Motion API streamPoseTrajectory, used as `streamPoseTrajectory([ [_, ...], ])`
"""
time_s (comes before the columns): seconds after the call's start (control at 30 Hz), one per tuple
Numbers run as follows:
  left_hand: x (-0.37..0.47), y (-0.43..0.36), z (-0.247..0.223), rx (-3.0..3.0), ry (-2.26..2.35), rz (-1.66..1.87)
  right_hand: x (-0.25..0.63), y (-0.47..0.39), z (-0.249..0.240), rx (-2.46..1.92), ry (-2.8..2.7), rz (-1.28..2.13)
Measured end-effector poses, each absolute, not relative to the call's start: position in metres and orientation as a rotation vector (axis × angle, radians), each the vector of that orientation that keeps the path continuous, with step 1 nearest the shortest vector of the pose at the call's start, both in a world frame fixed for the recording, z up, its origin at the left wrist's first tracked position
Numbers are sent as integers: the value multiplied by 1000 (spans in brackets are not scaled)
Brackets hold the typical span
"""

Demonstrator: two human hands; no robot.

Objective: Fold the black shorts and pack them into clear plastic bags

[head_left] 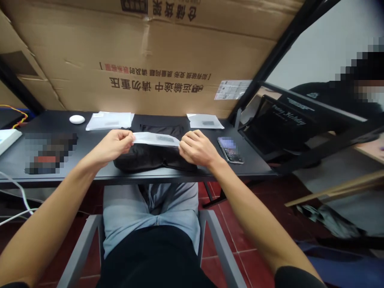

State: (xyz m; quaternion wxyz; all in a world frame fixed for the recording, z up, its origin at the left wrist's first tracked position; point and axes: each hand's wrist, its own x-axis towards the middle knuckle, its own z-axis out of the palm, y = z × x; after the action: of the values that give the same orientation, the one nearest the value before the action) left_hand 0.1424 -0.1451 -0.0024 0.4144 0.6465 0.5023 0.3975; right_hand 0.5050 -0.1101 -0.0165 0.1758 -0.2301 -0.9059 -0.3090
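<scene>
Left hand and right hand raised over a soft black bundle, a white packet spanning between them. Front edge of the black tabletop runs just bodyward of the bundle; beyond the hands, a cardboard sheet rises as a wall. Room to move: a strip of surface between left hand and a blurred-out dark item farther left. Past the left hand, toward the cardboard: pale flat packets; outward from those, a white oval object. Past the right hand: another pale packet; near it on the right, a phone. Both hands closed, fingers curled, each pinching one end of the white packet.
</scene>
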Motion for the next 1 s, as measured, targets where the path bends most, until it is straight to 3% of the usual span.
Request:
streamPoseTrajectory([
  [0.17, 155, -145, 9, 1553, 1155, 1202, 521, -107, -3, -671, -2560, -847],
  [0.43, 203, -149, 7, 1271, 742, 1296, 480, -119, -1, -917, -2542, -237],
  [0.53, 211, -146, 8, 1373, 654, 1308, 474, -110, 12, -1095, -2512, -212],
  [0.73, 180, -133, -31, 2160, 1200, 915, 560, -33, 52, -1184, -2146, -445],
  [0.87, 168, -129, -65, 2411, 1318, 846, 623, 31, 25, -1290, -2211, -474],
  [1.0, 167, -128, -73, 2484, 1314, 834, 653, 57, -20, -1720, -2434, -229],
])
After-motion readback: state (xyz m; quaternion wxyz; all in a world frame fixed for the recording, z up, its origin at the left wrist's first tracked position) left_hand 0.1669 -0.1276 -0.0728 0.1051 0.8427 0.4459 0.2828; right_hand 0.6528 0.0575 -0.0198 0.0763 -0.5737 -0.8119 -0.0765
